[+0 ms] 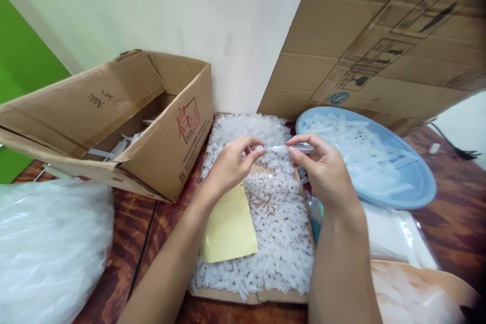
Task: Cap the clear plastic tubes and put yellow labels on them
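Observation:
Above a shallow cardboard tray, my right hand [322,167] pinches a thin translucent plastic tube [280,149] between thumb and fingers, holding it roughly level. My left hand [234,159] is closed at the tube's left end, thumb and index finger together on a small clear plastic piece [256,148]. Whether the piece and the tube are joined cannot be made out. Below the hands, many small white plastic pieces [277,243] cover the tray's front, with larger clear caps [246,129] heaped at its back. A yellow paper sheet [230,228] lies on the pieces under my left wrist.
An open cardboard box [190,147] with white strips inside stands left. A blue basin [425,190] of translucent tubes sits right, before a large carton [360,25]. A filled plastic bag [49,248] lies front left. An orange container [444,278] is front right.

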`<state>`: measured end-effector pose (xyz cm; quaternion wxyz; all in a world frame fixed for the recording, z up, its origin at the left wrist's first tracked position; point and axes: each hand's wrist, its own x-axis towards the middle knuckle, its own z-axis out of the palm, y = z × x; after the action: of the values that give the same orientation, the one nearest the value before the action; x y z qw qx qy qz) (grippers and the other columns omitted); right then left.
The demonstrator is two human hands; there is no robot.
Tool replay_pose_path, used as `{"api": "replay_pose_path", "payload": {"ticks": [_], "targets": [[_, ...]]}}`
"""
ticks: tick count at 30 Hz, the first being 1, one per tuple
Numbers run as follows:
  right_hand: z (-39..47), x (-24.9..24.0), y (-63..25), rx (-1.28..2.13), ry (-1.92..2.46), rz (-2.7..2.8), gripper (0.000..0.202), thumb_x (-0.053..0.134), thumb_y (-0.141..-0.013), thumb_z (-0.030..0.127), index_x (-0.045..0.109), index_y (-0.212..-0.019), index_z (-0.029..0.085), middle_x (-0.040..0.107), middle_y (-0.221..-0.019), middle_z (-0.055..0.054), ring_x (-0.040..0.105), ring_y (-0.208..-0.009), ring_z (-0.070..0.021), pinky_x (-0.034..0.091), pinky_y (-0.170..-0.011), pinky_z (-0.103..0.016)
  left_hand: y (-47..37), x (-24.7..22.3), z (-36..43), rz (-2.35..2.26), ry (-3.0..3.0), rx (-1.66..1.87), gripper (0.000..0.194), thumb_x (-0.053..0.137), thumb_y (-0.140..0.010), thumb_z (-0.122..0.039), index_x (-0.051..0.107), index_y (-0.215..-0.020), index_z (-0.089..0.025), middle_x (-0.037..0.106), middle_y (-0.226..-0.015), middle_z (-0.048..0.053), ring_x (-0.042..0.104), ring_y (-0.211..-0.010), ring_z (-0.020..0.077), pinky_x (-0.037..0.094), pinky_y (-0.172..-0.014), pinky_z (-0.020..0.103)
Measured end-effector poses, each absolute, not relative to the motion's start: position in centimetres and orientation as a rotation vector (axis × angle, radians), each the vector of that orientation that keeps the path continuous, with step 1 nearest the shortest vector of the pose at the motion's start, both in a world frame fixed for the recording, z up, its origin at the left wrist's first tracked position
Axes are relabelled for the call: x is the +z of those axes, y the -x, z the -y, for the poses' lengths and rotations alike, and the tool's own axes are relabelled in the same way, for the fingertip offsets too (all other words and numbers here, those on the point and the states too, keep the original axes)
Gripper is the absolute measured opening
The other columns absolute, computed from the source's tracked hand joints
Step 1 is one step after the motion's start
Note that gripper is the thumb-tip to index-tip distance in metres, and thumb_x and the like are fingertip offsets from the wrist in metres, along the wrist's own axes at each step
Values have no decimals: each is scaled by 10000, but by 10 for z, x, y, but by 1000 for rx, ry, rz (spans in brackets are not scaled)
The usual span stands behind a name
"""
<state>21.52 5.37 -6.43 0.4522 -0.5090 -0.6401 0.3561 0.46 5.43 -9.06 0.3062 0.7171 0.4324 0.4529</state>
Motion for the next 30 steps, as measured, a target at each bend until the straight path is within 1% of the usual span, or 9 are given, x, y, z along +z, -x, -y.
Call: {"api": "replay_pose_path", "payload": {"ticks": [10,13,15,17,20,22,24,27,30], "targets": [[-48,-57,-190,906,910,1480,107,792,-869,290,711,-934,263,656,-1059,-25,671,-794,-174,577,-756,-333,-6,-67,-44,-966,-1540,1305,201,601,-1022,-350,694,-1045,-174,752,-879,55,708,-803,170,531,-717,270],[-47,-57,-182,935,973,1391,212,805,-876,417,678,-905,251,678,-817,-1,648,-604,-155,557,-595,-301,-10,-62,-40,-904,-1486,1341,193,617,-1014,-342,686,-1081,-175,752,-885,60,720,-798,180,550,-707,276],[-48,-60,-177,987,1079,1339,351,738,-908,562,639,-826,236,571,-566,44,497,-400,-114,411,-410,-251,-12,-58,-37,-962,-1598,1366,165,617,-1013,-309,686,-1103,-189,751,-959,64,716,-823,182,540,-726,281],[-49,-63,-173,1072,1163,1309,492,609,-944,686,616,-776,224,457,-454,67,371,-327,-91,289,-342,-234,-12,-54,-35,-1049,-1752,1374,139,602,-1017,-273,684,-1097,-194,740,-981,60,700,-813,175,522,-750,287],[-52,-65,-171,1162,1050,1325,466,668,-902,691,650,-956,228,595,-652,33,521,-457,-105,424,-404,-227,-7,-52,-35,-1145,-1822,1379,115,590,-1020,-254,671,-1065,-186,721,-917,46,673,-757,159,501,-741,282],[-53,-63,-172,1149,922,1383,489,847,-796,578,643,-1105,260,676,-949,-12,658,-666,-139,557,-520,-250,-1,-54,-37,-1186,-1767,1393,121,586,-1025,-273,658,-1061,-182,705,-881,37,657,-730,148,484,-685,264],[-52,-60,-173,1110,863,1407,478,920,-747,466,660,-1088,254,688,-1015,-25,696,-743,-158,604,-580,-263,5,-55,-40,-1186,-1706,1399,147,575,-1036,-302,648,-1078,-182,679,-826,21,642,-713,140,460,-626,247],[-49,-58,-170,1141,910,1353,317,786,-892,497,666,-938,207,680,-710,6,630,-490,-124,509,-422,-224,12,-56,-41,-1124,-1709,1357,166,573,-1043,-321,647,-1106,-186,652,-774,3,638,-713,136,452,-611,237],[-48,-57,-167,1214,993,1295,418,611,-982,608,653,-907,199,577,-499,49,450,-279,-89,284,-268,-196,15,-54,-40,-1089,-1780,1323,156,585,-1039,-307,656,-1114,-191,672,-812,10,651,-747,132,479,-667,238]]}}
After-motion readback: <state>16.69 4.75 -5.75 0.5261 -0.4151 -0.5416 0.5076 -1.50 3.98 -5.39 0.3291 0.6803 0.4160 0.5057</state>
